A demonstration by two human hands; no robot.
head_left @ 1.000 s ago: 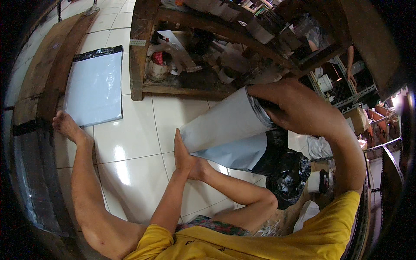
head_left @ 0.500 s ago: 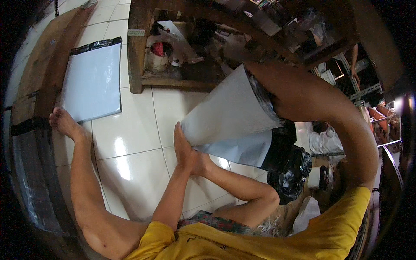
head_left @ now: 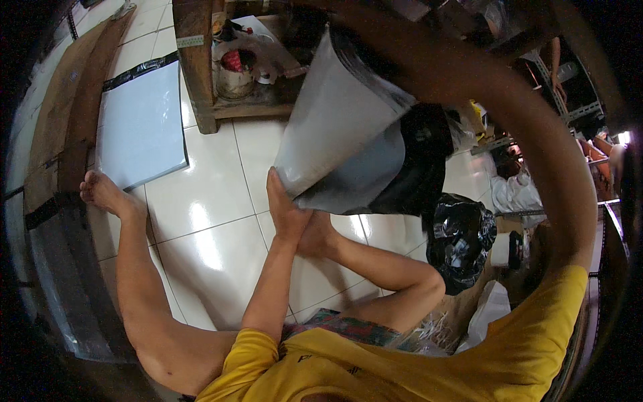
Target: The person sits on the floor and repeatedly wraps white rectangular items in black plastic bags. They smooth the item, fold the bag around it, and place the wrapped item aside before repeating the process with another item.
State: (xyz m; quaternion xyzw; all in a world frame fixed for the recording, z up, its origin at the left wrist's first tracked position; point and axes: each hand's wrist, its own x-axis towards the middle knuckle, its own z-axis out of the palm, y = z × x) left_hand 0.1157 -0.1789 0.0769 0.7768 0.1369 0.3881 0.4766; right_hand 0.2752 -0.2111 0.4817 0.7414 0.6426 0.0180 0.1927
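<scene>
A grey-white plastic mailing bag [head_left: 341, 120] with a black inner side is lifted above the floor tiles, its sheet curled into a wide cone. At the cone's lower tip, my left hand [head_left: 287, 208] closes on the bag's corner. My right forearm [head_left: 469, 74] arches over from the right to the bag's upper, open end. The fingers of that hand are hidden in shadow and behind the plastic. To the left, a flat pile of pale mailing bags [head_left: 142, 124] with a black top strip lies on the tiles beside my foot.
A wooden shelf unit [head_left: 207, 87] stands ahead, with a tin can [head_left: 236, 77] on its low board. Long brown cardboard [head_left: 60, 114] runs along the left. On the right are a crumpled black plastic bag [head_left: 462, 244] and metal racks [head_left: 583, 110]. Another person's arm [head_left: 555, 63] shows far right.
My right arm has swung up and forward, raising the bag's open end. The bag now stands steeper, and more of its black side shows. My left hand stays on its corner.
</scene>
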